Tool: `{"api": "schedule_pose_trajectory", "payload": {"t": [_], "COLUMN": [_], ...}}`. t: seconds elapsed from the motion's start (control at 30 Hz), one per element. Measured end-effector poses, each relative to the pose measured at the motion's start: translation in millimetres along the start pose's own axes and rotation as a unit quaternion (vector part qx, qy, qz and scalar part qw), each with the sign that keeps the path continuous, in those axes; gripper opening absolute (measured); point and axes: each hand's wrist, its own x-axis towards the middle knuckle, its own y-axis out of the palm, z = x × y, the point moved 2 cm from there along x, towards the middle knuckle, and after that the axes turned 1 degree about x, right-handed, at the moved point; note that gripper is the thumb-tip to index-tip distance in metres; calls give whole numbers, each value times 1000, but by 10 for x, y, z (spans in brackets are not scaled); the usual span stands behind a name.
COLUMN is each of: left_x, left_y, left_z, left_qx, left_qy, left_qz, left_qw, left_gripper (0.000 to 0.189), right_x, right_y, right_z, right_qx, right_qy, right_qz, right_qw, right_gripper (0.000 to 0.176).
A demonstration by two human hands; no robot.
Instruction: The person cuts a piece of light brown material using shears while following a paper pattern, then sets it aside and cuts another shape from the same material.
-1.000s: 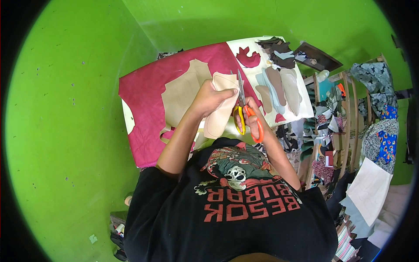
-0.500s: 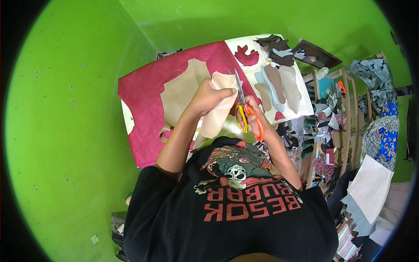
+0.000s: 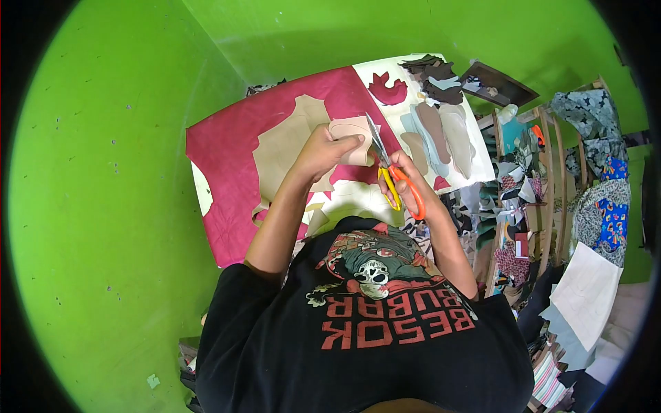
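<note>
My left hand [image 3: 329,153] pinches a beige piece of material [image 3: 352,129] with a curved line drawn on it, over the table. Scissors [image 3: 395,180] with one yellow and one orange handle are in my right hand [image 3: 411,184], just to the right of that piece. Their blades point up and lie along its right edge; whether they touch it I cannot tell. Under my left hand lies a larger beige sheet [image 3: 286,141] on a dark red sheet [image 3: 227,155].
Grey and brown cut pieces [image 3: 454,138] lie on the table's right side, with dark scraps [image 3: 434,72] and a red scrap [image 3: 387,89] above. A wooden rack [image 3: 549,186] holding fabric stands at the right. Green walls rise behind and at the left.
The beige piece has turned or folded in my left hand, and its long lower part no longer hangs toward my body. The scissors have moved slightly down and right, with their blades closer together.
</note>
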Motion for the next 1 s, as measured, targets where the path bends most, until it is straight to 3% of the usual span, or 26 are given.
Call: {"api": "schedule_pose_trajectory", "payload": {"t": [0.37, 0.67, 0.77, 0.83, 0.97, 1.0], "left_x": [73, 32, 103, 127, 92, 106], "left_y": [-26, -40, -134, -176, -186, -201], "left_z": [79, -65, 65, 87, -10, 17], "left_qx": [-7, 0, 22, 17, 3, 2], "left_qy": [11, -3, -18, -18, -21, -21], "left_qz": [21, 33, 34, 40, 71, 70], "left_qw": [1000, 999, 999, 999, 997, 997], "left_gripper": [19, 22, 23, 23, 23, 23], "right_x": [58, 103, 130, 140, 157, 170], "right_y": [25, 40, 28, 6, -24, -29], "right_z": [58, 3, -43, -84, -91, -112], "right_qx": [-11, 11, 17, 15, 25, -3], "right_qy": [-16, 27, 41, 40, 72, 37], "right_qz": [23, 12, 22, 15, 14, 24], "right_qw": [1000, 1000, 999, 999, 997, 999], "right_gripper": [89, 89, 78, 55, 41, 41]}}
